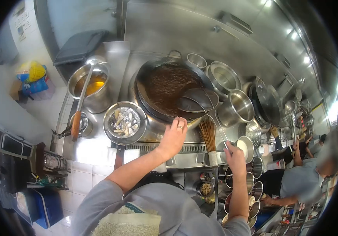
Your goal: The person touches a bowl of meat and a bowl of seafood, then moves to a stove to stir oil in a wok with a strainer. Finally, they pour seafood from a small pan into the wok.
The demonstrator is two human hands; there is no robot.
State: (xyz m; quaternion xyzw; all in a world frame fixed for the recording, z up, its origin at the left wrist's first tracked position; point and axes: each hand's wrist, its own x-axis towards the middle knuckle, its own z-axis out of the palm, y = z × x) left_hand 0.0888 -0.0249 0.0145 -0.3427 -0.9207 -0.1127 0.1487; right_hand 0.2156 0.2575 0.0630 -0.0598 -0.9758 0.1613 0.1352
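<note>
A large wok (141, 88) of bubbling dark brown liquid (169, 84) sits on the stove before me. My right hand (236, 158) grips the long wire handle of a skimmer (198, 100), whose round mesh head dips into the liquid at the wok's right side. At the near rim of the wok is my left hand (173, 137), wearing a ring, its fingers bent together; what they hold, if anything, is hidden. Left of that hand, a strainer (125, 122) full of pale and dark pieces rests over a pan. A bamboo brush (207, 135) stands between my hands.
A steel pot with yellow liquid (95, 84) and a wooden-handled ladle (83, 94) stand at left. Steel pots (236, 108) and bowls (224, 76) crowd the right side. Another wok (267, 102) lies beyond them. A co-worker (300, 179) stands at far right.
</note>
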